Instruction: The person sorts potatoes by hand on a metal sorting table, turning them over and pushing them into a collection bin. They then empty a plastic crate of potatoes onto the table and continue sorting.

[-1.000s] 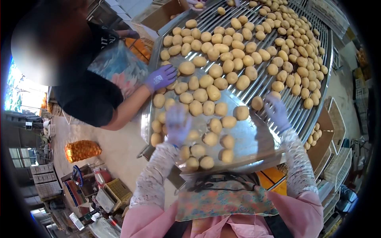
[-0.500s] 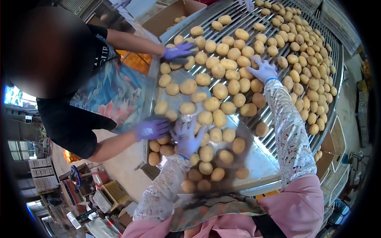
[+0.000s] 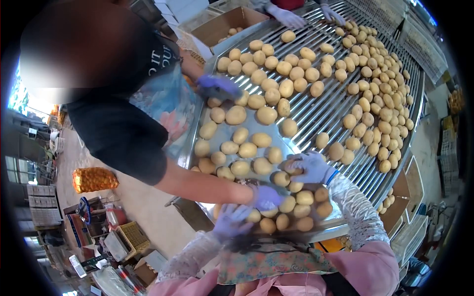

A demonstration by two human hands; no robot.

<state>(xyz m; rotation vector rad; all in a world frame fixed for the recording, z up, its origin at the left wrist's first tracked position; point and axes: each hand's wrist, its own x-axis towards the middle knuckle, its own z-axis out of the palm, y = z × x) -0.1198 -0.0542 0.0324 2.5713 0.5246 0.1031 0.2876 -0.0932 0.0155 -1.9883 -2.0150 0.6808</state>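
Many pale yellow potatoes [image 3: 248, 150] lie on a smooth metal plate [image 3: 276, 129] in front of a metal roller table [image 3: 316, 108]. My left hand [image 3: 232, 220], in a light purple glove, is at the plate's near left edge with its fingers apart, beside several potatoes [image 3: 268, 226]. My right hand [image 3: 312, 167], gloved the same way, rests against potatoes [image 3: 292, 167] at the plate's right side. Its fingers are stretched out and grip nothing visible. Close to my left hand, a co-worker's purple-gloved hand [image 3: 266, 198] reaches over the near potatoes.
The co-worker's other gloved hand [image 3: 219, 89] is at the table's left edge. Another person's gloved hands [image 3: 286, 18] are at the far end. A cardboard box [image 3: 227, 27] with potatoes stands far left. An orange net bag [image 3: 95, 179] lies on the floor.
My right hand has moved back toward me from the rollers to the plate, and potatoes there have shifted nearer. My left hand has moved nearer too. The co-worker has leaned in, reaching across.
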